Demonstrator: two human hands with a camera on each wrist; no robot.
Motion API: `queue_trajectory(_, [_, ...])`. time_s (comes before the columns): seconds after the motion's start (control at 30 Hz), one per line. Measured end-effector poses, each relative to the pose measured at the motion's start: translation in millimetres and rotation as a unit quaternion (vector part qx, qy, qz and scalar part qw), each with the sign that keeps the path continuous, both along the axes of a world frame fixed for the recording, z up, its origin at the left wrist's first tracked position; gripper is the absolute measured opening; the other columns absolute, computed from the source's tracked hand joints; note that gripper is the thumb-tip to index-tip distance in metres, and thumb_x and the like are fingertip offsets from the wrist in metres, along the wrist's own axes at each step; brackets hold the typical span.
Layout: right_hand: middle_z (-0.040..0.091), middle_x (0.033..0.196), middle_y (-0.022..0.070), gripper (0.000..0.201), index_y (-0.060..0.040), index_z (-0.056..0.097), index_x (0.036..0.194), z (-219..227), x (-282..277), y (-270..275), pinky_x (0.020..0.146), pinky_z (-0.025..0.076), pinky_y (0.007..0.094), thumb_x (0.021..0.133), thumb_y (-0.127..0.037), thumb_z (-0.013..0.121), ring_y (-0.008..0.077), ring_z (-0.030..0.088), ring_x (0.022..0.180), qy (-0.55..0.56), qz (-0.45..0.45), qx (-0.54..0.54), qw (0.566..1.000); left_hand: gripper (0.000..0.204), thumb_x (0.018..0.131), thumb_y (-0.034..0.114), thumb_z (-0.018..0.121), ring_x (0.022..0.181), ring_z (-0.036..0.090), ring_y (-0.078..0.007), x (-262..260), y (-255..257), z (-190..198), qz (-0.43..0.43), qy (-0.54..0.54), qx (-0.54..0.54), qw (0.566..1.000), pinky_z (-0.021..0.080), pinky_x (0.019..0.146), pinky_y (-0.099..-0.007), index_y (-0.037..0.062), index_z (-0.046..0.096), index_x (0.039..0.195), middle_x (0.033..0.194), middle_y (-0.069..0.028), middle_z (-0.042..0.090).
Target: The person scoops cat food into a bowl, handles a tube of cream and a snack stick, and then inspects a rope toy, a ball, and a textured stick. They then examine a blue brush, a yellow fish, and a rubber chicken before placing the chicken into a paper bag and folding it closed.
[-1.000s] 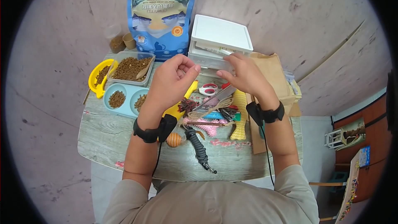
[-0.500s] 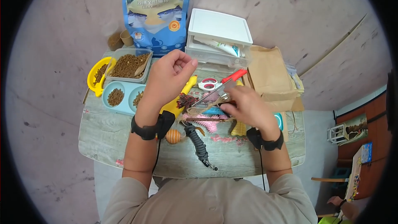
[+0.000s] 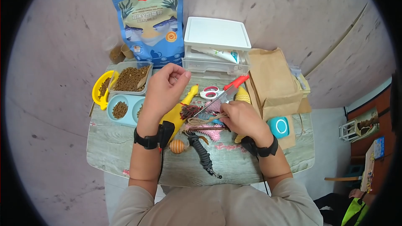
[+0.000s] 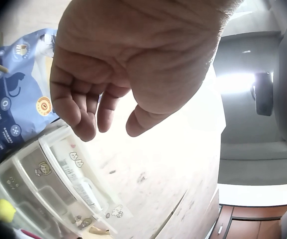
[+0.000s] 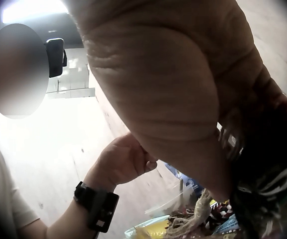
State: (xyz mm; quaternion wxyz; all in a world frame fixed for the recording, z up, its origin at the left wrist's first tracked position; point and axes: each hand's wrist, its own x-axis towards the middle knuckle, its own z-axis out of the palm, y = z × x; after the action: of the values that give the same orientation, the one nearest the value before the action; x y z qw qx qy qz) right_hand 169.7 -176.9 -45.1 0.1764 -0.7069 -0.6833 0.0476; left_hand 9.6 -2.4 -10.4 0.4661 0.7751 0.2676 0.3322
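Head view. From left to right: beyond my idle left hand point(image 3: 167, 90), a smooth yellow dish point(image 3: 95, 90) and a pale blue double bowl point(image 3: 130, 109) hold grainy brown pellets. That hand hangs over the near goods, fingers loosely bent and released, holding nothing. Just beside its wrist lies a glossy yellow bird-shaped toy point(image 3: 171, 117); nearer my body, a round orange-striped ball point(image 3: 176, 146) and a tightly coiled grey rope point(image 3: 201, 152). Left of my right fingertips runs the beige cord point(image 3: 205, 121), thin, fibrous and looped, below a slanting metal comb point(image 3: 209, 108). My right hand point(image 3: 244, 119) is bent at the cord's end; I cannot tell whether it grasps it. The step appears to be reaching into the heap; a sound move calls for a sure pinch, clear of the comb's teeth. Right of this grip stand a creased brown paper bag point(image 3: 272, 79) and a turquoise rounded item point(image 3: 279, 127).
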Motion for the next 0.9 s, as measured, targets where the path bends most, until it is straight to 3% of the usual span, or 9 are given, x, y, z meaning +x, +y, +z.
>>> queue_trajectory(0.17, [0.059,0.069,0.0171,0.016,-0.0015,0.057,0.077,9.1,5.5,-4.0,0.063,0.047,0.0443,0.07,-0.012,0.066,0.0351,0.059,0.07,0.022,0.017,-0.006,1.0,0.016,0.087,0.017,0.061,0.06,0.046,-0.003,0.1,2.2,-3.2,0.004,0.007,-0.003,1.0,0.039,0.055,-0.0185,0.0008,0.058,0.088,0.069,0.0035,0.053])
queue_trajectory(0.37, [0.059,0.072,0.0151,0.008,-0.0021,0.06,0.077,27.4,18.7,-14.9,0.063,0.046,0.0394,0.07,-0.004,0.06,0.033,0.059,0.07,0.034,-0.078,0.008,0.996,0.02,0.083,0.019,0.064,0.058,0.043,-0.0039,0.6,1.7,-3.4,0.013,-0.014,-0.016,1.0,0.039,0.055,-0.0196,-0.0003,0.06,0.085,0.065,0.0024,0.052])
queue_trajectory(0.6, [0.058,0.07,0.0169,0.006,-0.001,0.06,0.073,32.1,26.9,-30.8,0.062,0.046,0.0425,0.07,-0.007,0.061,0.0348,0.059,0.07,0.026,-0.097,0.016,0.995,0.021,0.083,0.019,0.064,0.057,0.043,-0.004,-0.4,0.0,-1.7,0.009,-0.01,-0.005,1.0,0.039,0.054,-0.0197,-0.0007,0.06,0.085,0.065,0.0023,0.052])
queue_trajectory(0.7, [0.058,0.07,0.0158,0.01,-0.0015,0.06,0.072,43.7,23.3,-38.0,0.062,0.046,0.0418,0.072,-0.011,0.064,0.0343,0.058,0.069,0.035,-0.088,-0.005,0.995,0.021,0.083,0.019,0.064,0.057,0.043,-0.0039,0.1,-0.4,-1.0,0.007,-0.013,-0.003,1.0,0.039,0.054,-0.0199,-0.0009,0.06,0.085,0.064,0.0026,0.052])
queue_trajectory(0.8, [0.06,0.074,0.0135,0.017,-0.001,0.063,0.082,47.0,17.6,-43.0,0.063,0.047,0.0361,0.074,-0.014,0.069,0.0301,0.059,0.071,0.106,-0.047,-0.086,0.99,0.021,0.083,0.019,0.064,0.056,0.043,-0.0038,0.7,-2.1,-0.7,0.003,-0.018,-0.001,1.0,0.038,0.053,-0.0199,-0.0009,0.06,0.085,0.063,0.0031,0.05])
queue_trajectory(0.87, [0.062,0.077,0.0131,0.023,-0.0016,0.064,0.086,36.7,15.8,-45.4,0.063,0.047,0.0342,0.074,-0.02,0.072,0.0286,0.06,0.07,0.13,0.056,-0.079,0.987,0.02,0.083,0.019,0.064,0.056,0.042,-0.0037,0.0,-2.2,0.5,0.002,-0.02,0.002,1.0,0.038,0.053,-0.0198,-0.0009,0.06,0.085,0.063,0.0034,0.05])
queue_trajectory(0.9, [0.062,0.078,0.0127,0.025,-0.0013,0.063,0.09,39.6,12.5,-46.8,0.063,0.047,0.034,0.074,-0.019,0.071,0.028,0.06,0.071,0.157,0.05,-0.119,0.979,0.018,0.085,0.018,0.063,0.059,0.044,-0.0036,-1.3,-2.0,1.0,-0.003,-0.006,0.007,1.0,0.039,0.055,-0.0193,-0.0003,0.059,0.087,0.066,0.0034,0.051])
